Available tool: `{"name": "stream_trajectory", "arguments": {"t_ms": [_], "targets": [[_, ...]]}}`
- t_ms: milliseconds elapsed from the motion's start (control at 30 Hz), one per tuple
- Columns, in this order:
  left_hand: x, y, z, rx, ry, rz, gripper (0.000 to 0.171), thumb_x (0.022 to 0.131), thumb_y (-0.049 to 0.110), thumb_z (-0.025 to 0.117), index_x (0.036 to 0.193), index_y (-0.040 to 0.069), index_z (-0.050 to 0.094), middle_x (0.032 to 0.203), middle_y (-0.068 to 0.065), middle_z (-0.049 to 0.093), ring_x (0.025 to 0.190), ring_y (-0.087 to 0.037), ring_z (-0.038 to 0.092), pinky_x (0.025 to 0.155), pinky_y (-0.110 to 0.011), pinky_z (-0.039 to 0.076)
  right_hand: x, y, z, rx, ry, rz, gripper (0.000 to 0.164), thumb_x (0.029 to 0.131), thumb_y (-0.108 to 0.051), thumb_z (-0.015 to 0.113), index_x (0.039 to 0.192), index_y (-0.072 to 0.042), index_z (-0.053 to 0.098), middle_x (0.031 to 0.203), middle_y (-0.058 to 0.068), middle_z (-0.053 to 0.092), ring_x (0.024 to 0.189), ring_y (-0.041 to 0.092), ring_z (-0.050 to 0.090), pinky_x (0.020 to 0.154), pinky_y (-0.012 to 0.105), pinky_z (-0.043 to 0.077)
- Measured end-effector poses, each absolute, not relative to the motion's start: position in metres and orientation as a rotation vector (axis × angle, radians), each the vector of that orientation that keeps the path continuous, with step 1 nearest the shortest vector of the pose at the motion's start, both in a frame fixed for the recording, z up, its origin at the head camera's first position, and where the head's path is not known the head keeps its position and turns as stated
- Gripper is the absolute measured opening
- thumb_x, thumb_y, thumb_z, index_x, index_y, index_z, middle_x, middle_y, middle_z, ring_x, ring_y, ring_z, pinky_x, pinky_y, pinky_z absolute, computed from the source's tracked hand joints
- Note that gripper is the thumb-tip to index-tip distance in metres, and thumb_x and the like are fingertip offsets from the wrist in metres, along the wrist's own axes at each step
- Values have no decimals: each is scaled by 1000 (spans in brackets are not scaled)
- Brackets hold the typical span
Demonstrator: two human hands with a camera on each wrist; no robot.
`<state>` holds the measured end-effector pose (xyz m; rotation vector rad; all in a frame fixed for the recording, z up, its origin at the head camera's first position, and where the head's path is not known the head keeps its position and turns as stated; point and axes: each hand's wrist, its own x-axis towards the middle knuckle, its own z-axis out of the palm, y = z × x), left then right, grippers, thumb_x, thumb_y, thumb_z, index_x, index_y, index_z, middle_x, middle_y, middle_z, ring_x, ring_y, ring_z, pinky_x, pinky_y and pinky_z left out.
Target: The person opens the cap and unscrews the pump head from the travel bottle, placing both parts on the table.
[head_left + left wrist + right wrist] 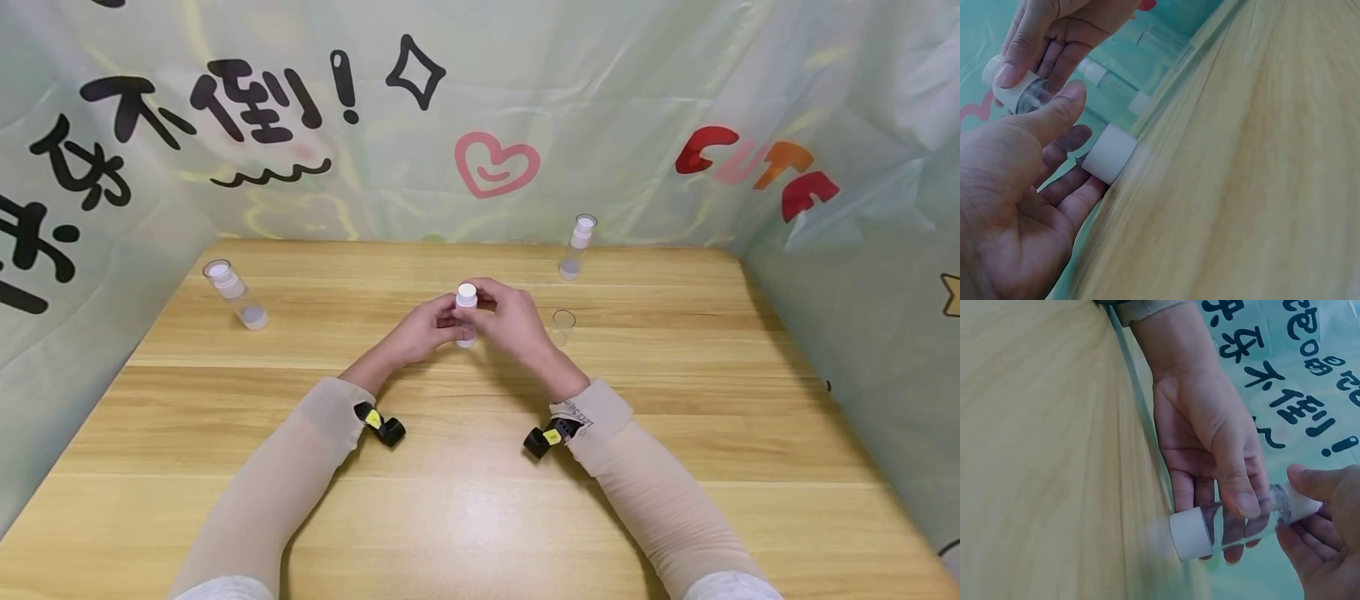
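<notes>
A small clear pump bottle [467, 295] with a white base and white pump top stands upright between both hands at the middle of the table. My left hand [422, 332] grips its clear body, thumb on one side and fingers on the other. At the top, my right hand [517, 321] pinches the white pump collar [1297, 503]. The left wrist view shows the white base [1110, 153] low against the tabletop. Clear threads show just below the collar. To the right of the hands, a clear cap [564, 319] stands on the table.
Another pump bottle [238, 293] with a clear cap on stands at the left of the wooden table [480, 500]. A similar capped bottle [576, 248] is at the back right. A printed curtain [600, 100] encloses the back and sides.
</notes>
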<state>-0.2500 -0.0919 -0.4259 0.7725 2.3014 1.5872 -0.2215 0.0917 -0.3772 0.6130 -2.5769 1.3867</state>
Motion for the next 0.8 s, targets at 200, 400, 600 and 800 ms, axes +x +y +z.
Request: {"name": "stream_trajectory", "arguments": {"t_ms": [200,400,600,800], "targets": [[-250,-92,-426,769,2274,1606,43,91,15,71,131,8,55,128,-8,61,116,-21,60,94,-30,52,-225,96,-376,670,-2580,1454,37,86,-15,77,119,-3,66,112,11,70,103,21,67,88,23,54],[-250,-92,-425,756,2282,1597,48,91,17,72,134,9,54,130,-8,60,117,-22,60,95,-31,52,-228,101,-374,719,-2580,1522,36,86,-11,75,120,-1,67,113,13,69,102,20,67,86,23,55],[-251,-92,-425,756,2310,1567,49,91,18,71,136,9,52,131,-8,59,118,-23,59,96,-33,51,-232,107,-372,761,-2607,1547,36,88,-6,72,123,0,66,116,13,68,104,21,67,89,26,54],[-250,-92,-425,750,2328,1561,52,92,17,71,138,7,50,132,-10,58,119,-24,58,98,-34,50,-234,110,-373,772,-2602,1663,34,90,-6,70,124,1,65,119,14,67,107,21,66,90,29,54]]}}
